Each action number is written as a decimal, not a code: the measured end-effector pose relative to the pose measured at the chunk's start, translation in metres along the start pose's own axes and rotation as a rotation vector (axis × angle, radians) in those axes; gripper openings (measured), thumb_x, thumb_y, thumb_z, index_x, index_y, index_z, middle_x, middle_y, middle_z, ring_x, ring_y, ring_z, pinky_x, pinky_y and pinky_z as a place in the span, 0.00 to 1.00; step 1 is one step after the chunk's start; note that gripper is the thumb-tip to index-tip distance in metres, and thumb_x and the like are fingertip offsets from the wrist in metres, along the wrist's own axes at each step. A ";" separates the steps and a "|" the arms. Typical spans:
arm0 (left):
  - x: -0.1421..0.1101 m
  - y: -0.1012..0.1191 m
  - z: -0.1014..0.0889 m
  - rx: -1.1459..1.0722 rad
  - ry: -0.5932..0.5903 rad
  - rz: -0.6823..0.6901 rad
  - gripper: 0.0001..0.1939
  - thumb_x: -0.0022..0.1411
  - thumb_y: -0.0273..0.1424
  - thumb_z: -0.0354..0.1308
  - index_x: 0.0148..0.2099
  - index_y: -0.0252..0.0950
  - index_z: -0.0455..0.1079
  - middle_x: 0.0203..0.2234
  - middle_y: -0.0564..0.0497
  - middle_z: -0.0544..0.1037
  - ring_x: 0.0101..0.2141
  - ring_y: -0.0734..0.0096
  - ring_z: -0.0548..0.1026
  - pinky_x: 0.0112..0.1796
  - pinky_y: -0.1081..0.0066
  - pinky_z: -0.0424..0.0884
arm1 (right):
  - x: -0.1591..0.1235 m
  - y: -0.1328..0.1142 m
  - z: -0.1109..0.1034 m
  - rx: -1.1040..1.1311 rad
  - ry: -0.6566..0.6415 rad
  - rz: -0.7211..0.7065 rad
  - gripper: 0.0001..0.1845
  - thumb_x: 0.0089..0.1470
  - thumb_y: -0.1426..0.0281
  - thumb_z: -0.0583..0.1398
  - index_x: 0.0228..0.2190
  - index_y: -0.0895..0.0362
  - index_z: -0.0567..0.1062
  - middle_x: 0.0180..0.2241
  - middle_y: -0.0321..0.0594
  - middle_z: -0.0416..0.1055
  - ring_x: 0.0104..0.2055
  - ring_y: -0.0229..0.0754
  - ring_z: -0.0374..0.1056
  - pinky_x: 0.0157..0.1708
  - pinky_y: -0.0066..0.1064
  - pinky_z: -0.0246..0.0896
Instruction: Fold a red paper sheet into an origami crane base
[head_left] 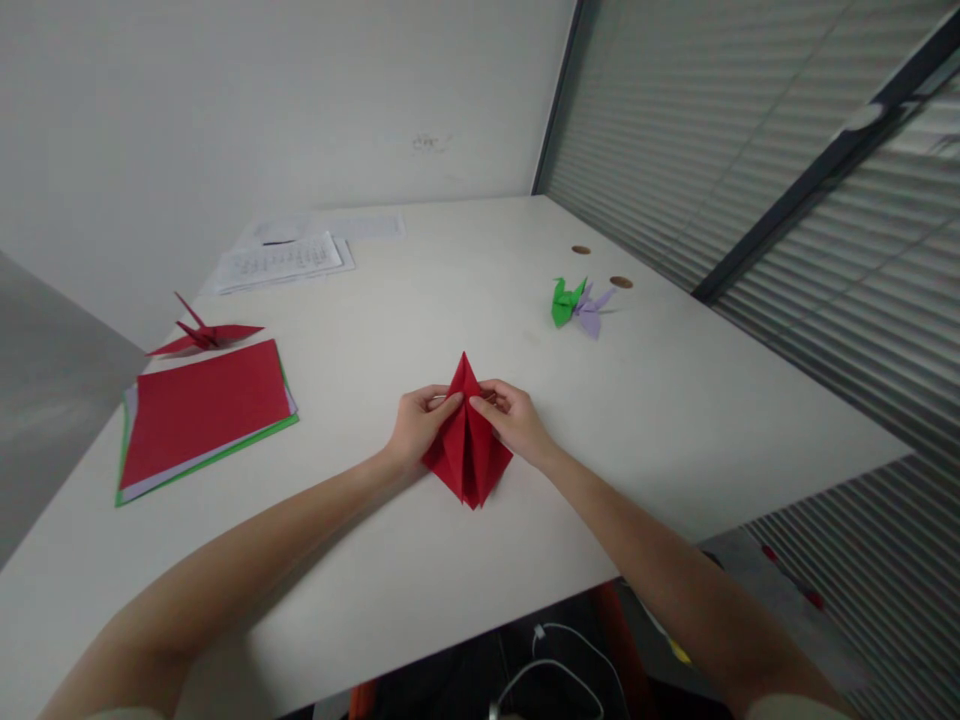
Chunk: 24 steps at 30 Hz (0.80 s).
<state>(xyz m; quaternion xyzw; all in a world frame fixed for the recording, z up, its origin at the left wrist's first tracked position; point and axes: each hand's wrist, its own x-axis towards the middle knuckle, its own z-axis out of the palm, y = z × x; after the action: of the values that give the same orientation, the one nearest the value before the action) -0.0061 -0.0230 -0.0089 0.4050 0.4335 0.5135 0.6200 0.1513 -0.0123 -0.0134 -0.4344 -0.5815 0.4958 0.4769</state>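
Item one: a piece of bright red folded paper (pixel 469 450), diamond-shaped and many-layered, at the centre of my view over the white table (pixel 420 300). Single narrow tip at 12 o'clock; layered points at 6 o'clock; a lengthwise opening between its front folds. Whether its underside touches the table, I cannot tell.

Item two: my left hand (pixel 424 420), at the paper's upper left edge. Grip pinched on that edge, thumb on the front face, fingers curled behind.

Item three: my right hand (pixel 514 415), at the upper right edge. Grip likewise pinched, thumb on the front near the central fold, fingers bent partly behind. The two thumbs lie near each other, apart.

Surroundings, by the clock from item one:
- 9 to 10 o'clock: a stack of flat coloured sheets (pixel 206 410), red on top, lilac and green edges showing beneath.
- 10 o'clock: a dark red paper crane (pixel 204 338), wings spread, just beyond the stack.
- 11 o'clock: overlapping white sheets with writing (pixel 277 262).
- 1 o'clock: a green paper crane (pixel 565 303) and a lilac paper crane (pixel 589 315), side by side; beyond them, two round holes (pixel 622 282) in the tabletop.
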 end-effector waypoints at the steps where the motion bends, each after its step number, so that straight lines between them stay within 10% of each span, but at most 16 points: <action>1: 0.000 0.000 0.000 0.009 -0.007 0.010 0.25 0.45 0.46 0.71 0.38 0.31 0.76 0.25 0.47 0.80 0.27 0.67 0.77 0.31 0.69 0.72 | 0.000 0.000 0.000 0.002 0.007 -0.001 0.16 0.47 0.57 0.65 0.34 0.55 0.76 0.29 0.37 0.75 0.30 0.39 0.68 0.32 0.31 0.64; 24: 0.016 0.016 -0.010 0.214 -0.028 0.271 0.14 0.52 0.41 0.68 0.32 0.35 0.80 0.33 0.46 0.82 0.35 0.67 0.76 0.40 0.69 0.69 | -0.002 0.008 0.004 0.083 -0.143 0.092 0.14 0.41 0.62 0.69 0.29 0.55 0.75 0.28 0.36 0.75 0.28 0.38 0.69 0.31 0.32 0.63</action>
<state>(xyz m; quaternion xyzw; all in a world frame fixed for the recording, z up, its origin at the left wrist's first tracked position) -0.0191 -0.0045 0.0009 0.5303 0.4186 0.5377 0.5044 0.1477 -0.0136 -0.0214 -0.4039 -0.5724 0.5705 0.4286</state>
